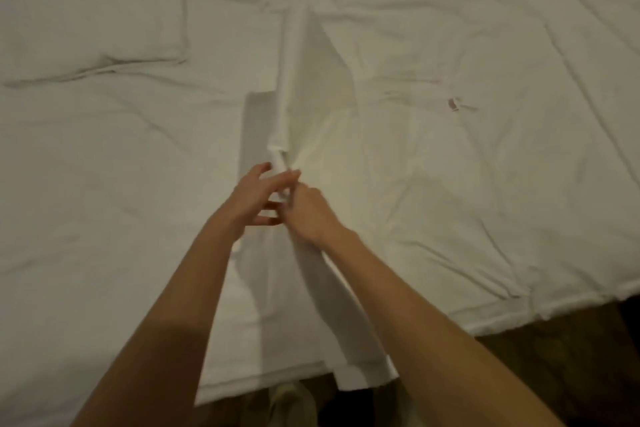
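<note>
A person's right hand (308,215) is gripping the middle of a rolled white towel (298,55) lying lengthwise away from them on the bed (104,149), while the straight-fingered left hand (258,196) is pressing alongside.

A bedroom: a wide bed (485,184) covered in a rumpled white sheet fills the view, with a white pillow (90,21) near its far left corner.
</note>
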The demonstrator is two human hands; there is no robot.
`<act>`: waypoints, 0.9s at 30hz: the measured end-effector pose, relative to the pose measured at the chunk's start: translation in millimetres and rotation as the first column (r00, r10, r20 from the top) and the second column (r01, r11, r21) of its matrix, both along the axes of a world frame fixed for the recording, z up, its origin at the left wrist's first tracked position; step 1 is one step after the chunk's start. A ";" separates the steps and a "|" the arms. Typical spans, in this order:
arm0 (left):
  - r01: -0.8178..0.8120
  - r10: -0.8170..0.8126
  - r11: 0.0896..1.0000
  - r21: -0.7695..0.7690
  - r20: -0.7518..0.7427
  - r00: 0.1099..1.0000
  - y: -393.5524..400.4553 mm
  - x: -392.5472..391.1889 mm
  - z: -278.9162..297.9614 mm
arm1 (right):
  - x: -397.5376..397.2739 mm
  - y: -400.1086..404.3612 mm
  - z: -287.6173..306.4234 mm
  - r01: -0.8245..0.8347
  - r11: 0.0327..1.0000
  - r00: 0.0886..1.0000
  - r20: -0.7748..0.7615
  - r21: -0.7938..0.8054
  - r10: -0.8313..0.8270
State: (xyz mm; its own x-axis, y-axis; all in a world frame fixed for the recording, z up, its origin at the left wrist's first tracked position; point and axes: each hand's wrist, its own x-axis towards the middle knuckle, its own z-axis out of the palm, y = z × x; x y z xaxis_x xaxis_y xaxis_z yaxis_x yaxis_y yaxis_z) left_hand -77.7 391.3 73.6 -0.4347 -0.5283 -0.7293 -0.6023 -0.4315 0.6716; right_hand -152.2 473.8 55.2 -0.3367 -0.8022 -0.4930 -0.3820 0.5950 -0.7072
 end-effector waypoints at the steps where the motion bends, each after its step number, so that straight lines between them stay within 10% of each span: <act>1: 0.043 -0.040 0.998 -0.053 0.056 0.998 -13.3 18.1 1.6 | 26.5 -13.0 1.6 -0.030 1.000 1.000 0.004 -0.011 0.030; 7: -0.068 0.202 0.930 -0.361 0.349 0.915 -85.1 160.5 -34.0 | 162.4 -79.6 -1.2 -0.235 0.970 0.939 0.244 -0.055 0.242; 10: -0.020 0.172 0.942 -0.335 0.432 0.885 -97.9 213.0 -68.8 | 175.1 -85.7 -25.6 -0.077 0.994 0.926 0.364 -0.081 0.101; 15: -0.081 0.229 0.930 -0.358 0.393 0.891 -94.0 228.2 -96.1 | 72.8 -41.9 -98.0 0.464 0.873 0.878 -0.055 -0.149 -0.476; 22: -0.210 0.156 0.974 0.089 0.413 0.897 -58.0 267.1 -106.1 | 34.5 15.3 -151.6 0.028 0.958 0.987 -0.161 0.284 0.018; 27: -0.004 0.055 0.993 -0.118 0.427 0.903 -51.3 261.3 -90.5 | 51.8 17.4 -151.4 0.183 0.929 0.918 -0.395 0.322 -0.044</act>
